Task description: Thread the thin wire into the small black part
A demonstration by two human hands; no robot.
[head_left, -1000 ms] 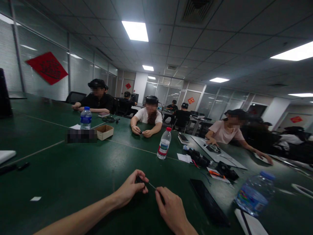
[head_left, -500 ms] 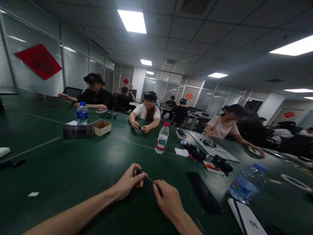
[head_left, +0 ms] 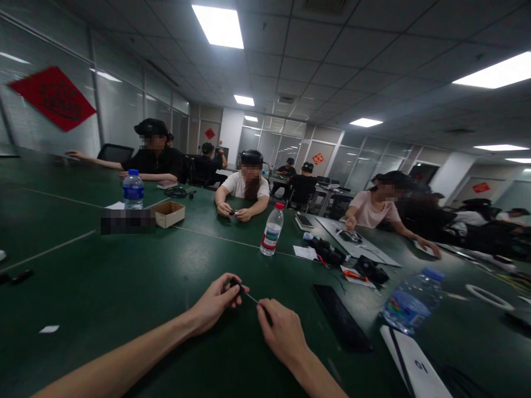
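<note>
My left hand point(head_left: 219, 301) is closed round a small black part point(head_left: 235, 285), pinched between thumb and fingers; its exact kind is hidden. My right hand point(head_left: 284, 331) is wrapped round a slim screwdriver, its dark handle mostly covered by the fingers. Its thin metal shaft point(head_left: 251, 298) points up and left to the black part; whether the tip touches it I cannot tell. Both hands are just above the green table point(head_left: 166, 287). To the right of my right hand lies a flat black phone-like slab point(head_left: 342, 316).
Beyond my hands stands a red-capped water bottle point(head_left: 271, 229). A large blue-capped bottle point(head_left: 412, 301) and a white notebook point(head_left: 415, 362) are at right, near a utility knife point(head_left: 355, 275) and cables. An open cardboard box point(head_left: 168, 214) and another bottle point(head_left: 133, 189) stand far left. Several people sit around.
My view has shifted slightly, so most things sit a little further left and up. The hands keep their grip. A person at far left has stretched an arm out further left.
</note>
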